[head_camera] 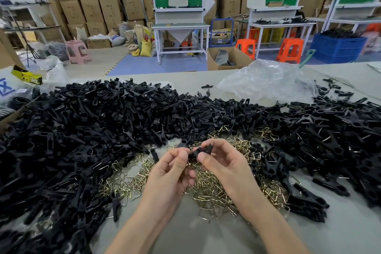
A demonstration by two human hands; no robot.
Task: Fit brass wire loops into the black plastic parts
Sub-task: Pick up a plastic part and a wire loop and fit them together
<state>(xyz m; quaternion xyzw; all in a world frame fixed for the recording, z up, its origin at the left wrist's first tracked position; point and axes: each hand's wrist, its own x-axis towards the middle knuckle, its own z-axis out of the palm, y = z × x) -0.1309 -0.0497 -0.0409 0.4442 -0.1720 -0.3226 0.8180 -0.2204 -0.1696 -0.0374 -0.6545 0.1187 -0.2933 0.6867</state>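
A slip is the likeliest fault: if the pinch is loosened while a loop is pressed in, the black plastic part could be dropped into the heap below and lost among its likes, or the springy wire could be flicked away. The part is held between the two hands, pinched at one end by the curled fingers and thumb of the left hand and gripped at the other by the right hand. It looks small, matte and dark. Whether a loop is already seated cannot be told. The brass wire loops are piled under the hands on the worktop.
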